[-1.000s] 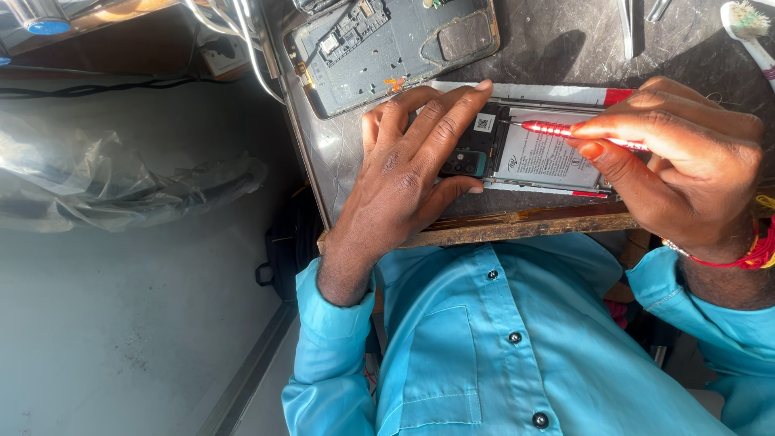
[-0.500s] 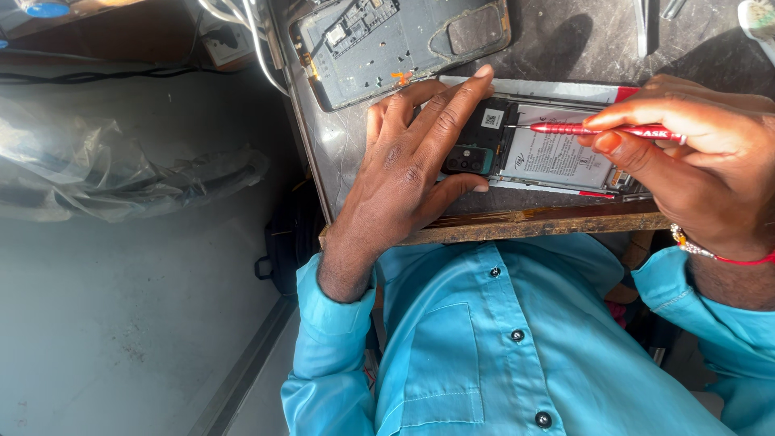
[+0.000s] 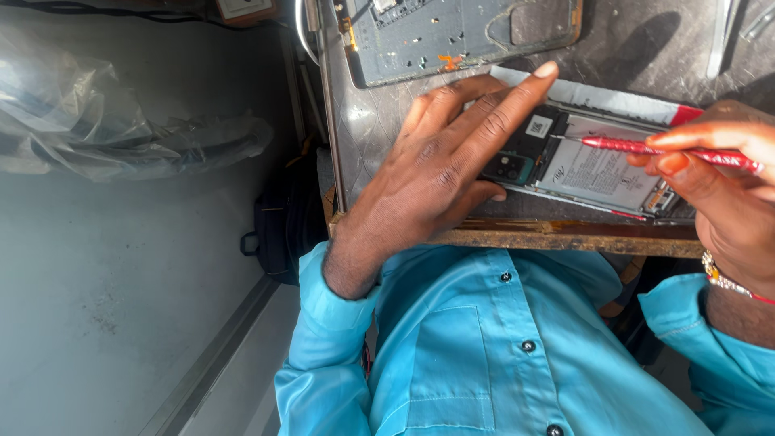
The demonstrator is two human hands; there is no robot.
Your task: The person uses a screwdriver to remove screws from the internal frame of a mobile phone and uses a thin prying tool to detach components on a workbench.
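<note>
Pressing opened phone (image 3: 589,165) flat, left hand (image 3: 436,173) fingers spread (empty), right hand (image 3: 726,194) fingers pinching red screwdriver (image 3: 670,149)

Opened phone's (image 3: 593,165) left end under the left hand (image 3: 440,173); right hand (image 3: 726,202) cut by the frame edge.

one opened phone (image 3: 589,165), one red screwdriver (image 3: 670,149), one detached back panel (image 3: 460,32), two hands (image 3: 452,161)

Left hand (image 3: 440,165) lies flat with fingers spread; right hand (image 3: 722,194) pinches, fingertips together
</note>
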